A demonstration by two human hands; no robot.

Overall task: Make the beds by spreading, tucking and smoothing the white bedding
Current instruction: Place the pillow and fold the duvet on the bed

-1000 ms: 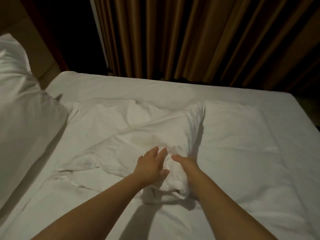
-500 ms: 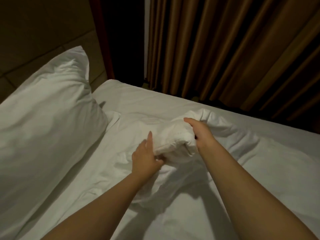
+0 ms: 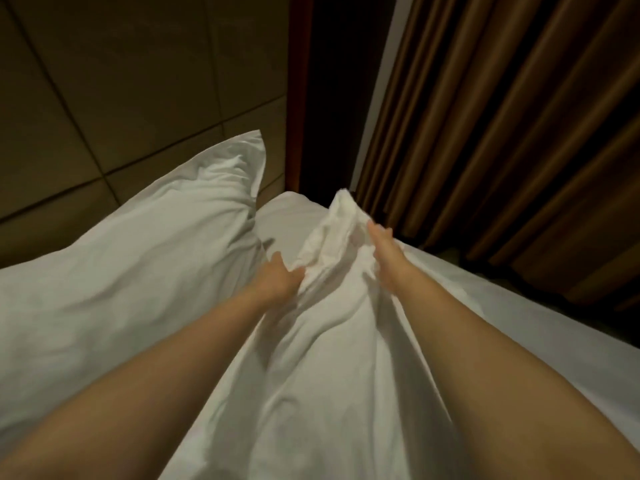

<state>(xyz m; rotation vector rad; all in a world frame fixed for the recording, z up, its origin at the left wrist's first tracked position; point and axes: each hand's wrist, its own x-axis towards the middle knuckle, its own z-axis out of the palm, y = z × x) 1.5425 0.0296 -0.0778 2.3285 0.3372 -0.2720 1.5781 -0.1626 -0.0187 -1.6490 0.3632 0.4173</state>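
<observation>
Toward the far corner of the bed (image 3: 291, 216), beside the curtain (image 3: 502, 133), the white bedding (image 3: 332, 341) stands bunched up off the mattress. Its peak is lifted between my two hands, and a long ridge of cloth runs back toward me between my forearms. My left hand (image 3: 278, 282) grips the left flank of the bunch, thumb up and fingers sunk into the folds. My right hand (image 3: 384, 252) lies against the right flank, pointing at the peak. It is blurred, so I cannot tell whether it pinches the cloth or only presses it. The hands are close, with only the bunch between them. A plump pillow (image 3: 138, 258) sits along the head edge at my left, just beside my left hand.

I judge the step to be carrying this end out to the far corner and spreading it. To do that well I would find the true hem with both hands rather than hold a wad, then draw the hands apart so the ridge flattens. I would keep the cloth clear of the pillow and lay it square to the far edge before tucking. Pulling while it is bunched would likely drag creases across the bed
</observation>
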